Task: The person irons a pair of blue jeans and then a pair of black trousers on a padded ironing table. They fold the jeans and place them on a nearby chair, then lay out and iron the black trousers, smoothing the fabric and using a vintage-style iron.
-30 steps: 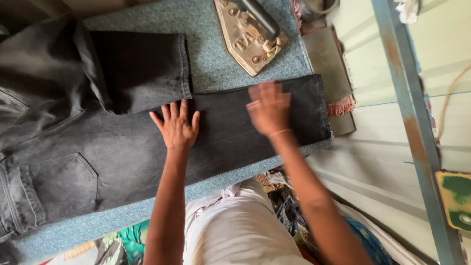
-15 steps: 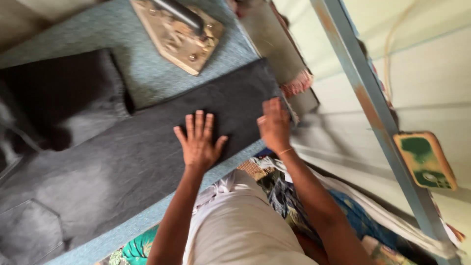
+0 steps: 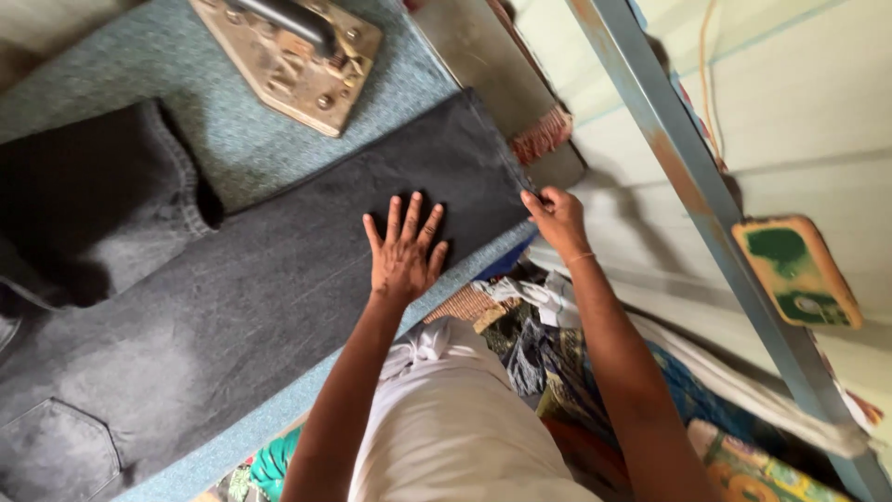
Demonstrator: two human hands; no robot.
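A pair of dark grey jeans (image 3: 232, 307) lies flat on a table covered with a speckled blue-green cloth (image 3: 232, 139). The denim looks thick and a bit faded, with pale patches near the back pocket at the bottom left. One leg stretches long across the table toward the right. The other leg is folded back at the top left, and its stitched hem shows.

The left hand (image 3: 404, 256) rests flat on the long leg, palm down, fingers spread wide, gripping nothing. The right hand (image 3: 556, 216) is at the end of that leg, at the table's edge. Its fingers are pinched on the hem corner of the jeans.

Above the jeans sits a heavy old iron (image 3: 293, 56) on the cloth. Its metal body is tan and worn, shaped like a wedge, with bolts and a dark handle. Beside it lies a flat grey metal plate (image 3: 474, 65) with a reddish fringed rag (image 3: 544, 135) at its end.

A blue painted metal post (image 3: 678, 177) with rusty spots slants past on the right. Colourful folded clothes (image 3: 557, 372) are piled below the table.
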